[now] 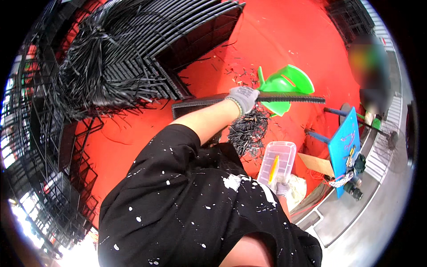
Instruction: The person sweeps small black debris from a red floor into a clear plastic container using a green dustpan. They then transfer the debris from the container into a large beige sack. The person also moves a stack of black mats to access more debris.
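My left hand, in a grey work glove, is closed over the edge of a black woven frame. The frame lies across in front of me, long and narrow from above. My right hand, gloved too, is low beside a clear plastic box; its fingers are mostly hidden. Inside the box lies a slim yellow object, its kind hard to make out. Black strip offcuts are heaped below the frame. A bright green plastic seat with a slot stands just behind the frame.
Stacked black woven panels with loose strips fill the far left. Black metal frames crowd the left side. A blue-topped stand with tools is at right, near a white bag. A blurred person is beyond it.
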`<state>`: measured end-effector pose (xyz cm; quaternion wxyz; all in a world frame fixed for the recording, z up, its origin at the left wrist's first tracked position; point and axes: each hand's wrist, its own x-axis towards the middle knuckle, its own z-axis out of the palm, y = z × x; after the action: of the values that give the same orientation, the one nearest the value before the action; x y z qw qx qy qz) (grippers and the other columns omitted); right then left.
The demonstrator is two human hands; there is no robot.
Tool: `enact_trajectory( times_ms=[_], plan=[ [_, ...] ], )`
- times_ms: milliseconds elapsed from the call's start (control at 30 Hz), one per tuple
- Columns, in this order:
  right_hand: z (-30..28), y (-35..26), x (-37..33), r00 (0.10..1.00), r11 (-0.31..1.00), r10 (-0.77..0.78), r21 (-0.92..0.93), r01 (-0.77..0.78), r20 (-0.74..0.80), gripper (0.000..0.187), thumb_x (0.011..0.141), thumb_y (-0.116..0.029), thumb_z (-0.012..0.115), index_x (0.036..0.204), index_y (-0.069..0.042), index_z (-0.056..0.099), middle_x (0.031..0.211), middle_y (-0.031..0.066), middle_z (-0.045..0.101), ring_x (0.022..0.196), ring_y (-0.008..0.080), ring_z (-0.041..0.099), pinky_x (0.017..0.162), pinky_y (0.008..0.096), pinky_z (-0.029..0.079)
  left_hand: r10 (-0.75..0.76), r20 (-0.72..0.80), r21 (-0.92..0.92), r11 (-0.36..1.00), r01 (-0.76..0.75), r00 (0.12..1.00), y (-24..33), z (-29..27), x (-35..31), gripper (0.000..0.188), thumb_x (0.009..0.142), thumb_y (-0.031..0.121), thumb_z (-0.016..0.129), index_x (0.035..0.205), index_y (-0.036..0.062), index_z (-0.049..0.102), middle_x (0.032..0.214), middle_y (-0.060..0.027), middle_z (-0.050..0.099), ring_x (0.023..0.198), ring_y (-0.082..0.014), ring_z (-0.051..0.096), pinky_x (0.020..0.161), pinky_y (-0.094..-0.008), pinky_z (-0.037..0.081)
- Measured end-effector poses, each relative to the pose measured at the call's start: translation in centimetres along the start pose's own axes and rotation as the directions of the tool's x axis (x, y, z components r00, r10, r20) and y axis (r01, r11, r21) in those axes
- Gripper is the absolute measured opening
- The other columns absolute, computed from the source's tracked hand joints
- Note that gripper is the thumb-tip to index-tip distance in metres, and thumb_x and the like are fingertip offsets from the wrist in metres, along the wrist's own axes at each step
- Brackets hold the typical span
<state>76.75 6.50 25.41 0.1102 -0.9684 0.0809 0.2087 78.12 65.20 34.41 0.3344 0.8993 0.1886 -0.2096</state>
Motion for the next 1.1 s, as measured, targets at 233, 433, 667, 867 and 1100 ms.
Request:
enact_trajectory(
  times_ms=[233, 433, 667, 867, 1100],
  plan=[
    [-2.2, -3.8, -0.3, 0.973, 0.972, 0.229, -0.043, -0.23, -0.009, 0.04, 0.067, -0.028, 0.075, 0.093, 0.002, 0.069, 0.081, 0.0184, 0.07, 0.074, 0.0278, 0.067, 0.069, 0.0395, 0.051, 0.056, -0.074, 0.153, 0.987, -0.044, 0.996, 2.6, -5.6, 5.3, 0.026, 0.085, 0.017, 0.055, 0.109, 0.0119, 0.064, 0.103, -0.014, 0.068, 0.1, -0.0311, 0.066, 0.081, -0.0475, 0.052],
    [-3.5, -6.3, 2.1, 0.97, 0.957, 0.238, -0.183, -0.226, 0.045, 0.046, 0.08, -0.047, 0.063, 0.098, -0.005, 0.072, 0.089, 0.0204, 0.069, 0.087, 0.0358, 0.067, 0.077, 0.0425, 0.051, 0.139, -0.12, 0.322, 0.942, -0.094, 0.983, 4.7, -13.6, 11.0, 0.03, 0.074, 0.017, 0.061, 0.102, 0.0071, 0.068, 0.1, -0.0188, 0.068, 0.099, -0.0335, 0.065, 0.086, -0.0434, 0.051],
    [-3.0, -8.8, 6.7, 0.946, 0.936, 0.324, -0.15, -0.32, 0.004, 0.047, 0.08, -0.051, 0.064, 0.101, -0.009, 0.072, 0.092, 0.0175, 0.07, 0.088, 0.032, 0.068, 0.079, 0.0397, 0.051, 0.235, -0.166, 0.348, 0.923, -0.166, 0.958, -2.9, -17.8, 18.1, 0.028, 0.077, 0.015, 0.055, 0.099, 0.0022, 0.068, 0.098, -0.0252, 0.065, 0.096, -0.0385, 0.063, 0.085, -0.0458, 0.049],
    [-4.2, -12.2, 7.7, 0.963, 0.927, 0.248, 0.315, -0.205, -0.105, 0.023, 0.074, -0.019, 0.072, 0.081, 0.003, 0.069, 0.062, 0.0045, 0.062, 0.057, 0.0146, 0.056, 0.055, 0.0329, 0.046, 0.152, 0.084, 0.415, 0.893, -0.174, 0.985, -3.9, -17.6, 24.2, 0.026, 0.075, 0.014, 0.057, 0.095, 0.0003, 0.067, 0.1, -0.0235, 0.066, 0.099, -0.0381, 0.062, 0.087, -0.0447, 0.049],
    [-11.0, -18.6, 1.8, 0.838, 0.839, 0.542, 0.099, -0.535, -0.065, 0.037, 0.073, -0.033, 0.074, 0.093, -0.002, 0.07, 0.083, 0.0166, 0.071, 0.079, 0.0255, 0.069, 0.074, 0.0359, 0.051, 0.278, 0.018, 0.285, 0.919, -0.272, 0.96, -1.3, -20.8, 16.5, 0.023, 0.082, 0.018, 0.055, 0.096, 0.003, 0.065, 0.097, -0.0236, 0.065, 0.096, -0.0403, 0.06, 0.084, -0.0477, 0.047]
  ],
)
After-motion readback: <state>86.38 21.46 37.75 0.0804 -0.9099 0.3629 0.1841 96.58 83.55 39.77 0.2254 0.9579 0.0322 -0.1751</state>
